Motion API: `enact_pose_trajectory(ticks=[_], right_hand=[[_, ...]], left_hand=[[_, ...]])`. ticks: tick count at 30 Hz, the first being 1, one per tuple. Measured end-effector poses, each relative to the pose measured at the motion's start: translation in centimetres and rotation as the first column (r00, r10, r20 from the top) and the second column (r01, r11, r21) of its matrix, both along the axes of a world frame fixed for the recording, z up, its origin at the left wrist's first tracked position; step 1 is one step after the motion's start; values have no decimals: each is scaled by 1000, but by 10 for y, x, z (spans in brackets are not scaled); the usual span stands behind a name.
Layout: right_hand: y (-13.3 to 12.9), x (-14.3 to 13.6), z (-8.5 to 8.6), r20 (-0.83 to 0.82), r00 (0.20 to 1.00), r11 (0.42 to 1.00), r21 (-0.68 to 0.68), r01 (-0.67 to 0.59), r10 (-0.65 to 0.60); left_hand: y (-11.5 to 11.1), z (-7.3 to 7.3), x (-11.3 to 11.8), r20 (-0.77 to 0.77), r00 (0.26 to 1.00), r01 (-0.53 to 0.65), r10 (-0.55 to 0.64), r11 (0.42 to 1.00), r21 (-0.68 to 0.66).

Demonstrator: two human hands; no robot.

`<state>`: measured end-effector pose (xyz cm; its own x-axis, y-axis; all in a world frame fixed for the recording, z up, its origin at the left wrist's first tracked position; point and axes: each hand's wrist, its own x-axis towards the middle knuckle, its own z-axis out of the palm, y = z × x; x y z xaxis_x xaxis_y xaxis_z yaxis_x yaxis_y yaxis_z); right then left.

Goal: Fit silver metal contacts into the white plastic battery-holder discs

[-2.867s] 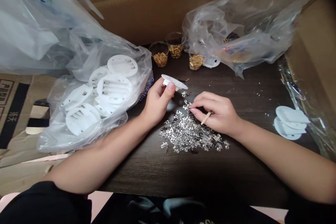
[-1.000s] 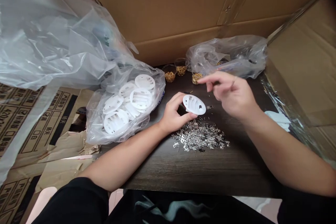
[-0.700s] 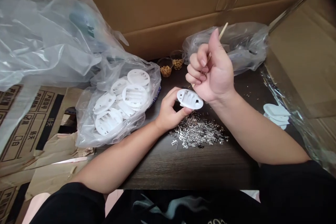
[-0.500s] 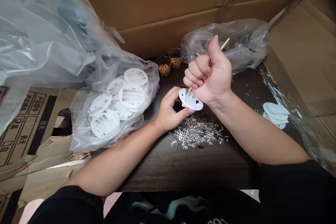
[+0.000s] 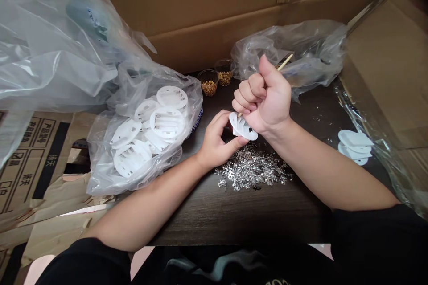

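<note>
My left hand [image 5: 219,142] grips a white round plastic piece [image 5: 245,130] by its edge, thumb in front and fingers behind. The piece is tilted and has grooves and a small hole. My right hand [image 5: 262,95] is a fist around a thin wooden stick [image 5: 285,62], thumb raised. The stick's lower end comes out below the fist and meets the grooved face of the piece; its exact contact is partly hidden by the fingers. Under both hands lies a pile of small silvery metal clips [image 5: 252,171] on the dark table [image 5: 214,218].
At left, an open plastic bag [image 5: 100,169] holds several white round pieces [image 5: 169,122]. Two clear cups [image 5: 209,83] of small gold-coloured parts stand behind my hands. A crumpled plastic bag [image 5: 314,49], stacked white pieces [image 5: 355,142] and cardboard walls [image 5: 214,26] surround the table.
My right fist has moved slightly down and left, with the stick leaning more. The white piece has shifted a little within my left hand's grip, which otherwise stays in place.
</note>
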<state>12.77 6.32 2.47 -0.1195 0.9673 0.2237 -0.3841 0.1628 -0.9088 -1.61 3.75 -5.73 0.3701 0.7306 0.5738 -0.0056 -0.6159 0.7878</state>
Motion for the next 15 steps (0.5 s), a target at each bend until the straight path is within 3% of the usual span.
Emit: enact_pose_trajectory(ticks=[10, 15], right_hand=[[-3, -1, -1, -121, 990, 996, -56, 64, -70], [-2, 0, -1, -33, 998, 997, -44, 60, -62]], left_hand=[[2, -4, 1, 15, 1000, 19, -19, 999, -41], [2, -4, 1, 14, 1000, 16, -16, 999, -45]])
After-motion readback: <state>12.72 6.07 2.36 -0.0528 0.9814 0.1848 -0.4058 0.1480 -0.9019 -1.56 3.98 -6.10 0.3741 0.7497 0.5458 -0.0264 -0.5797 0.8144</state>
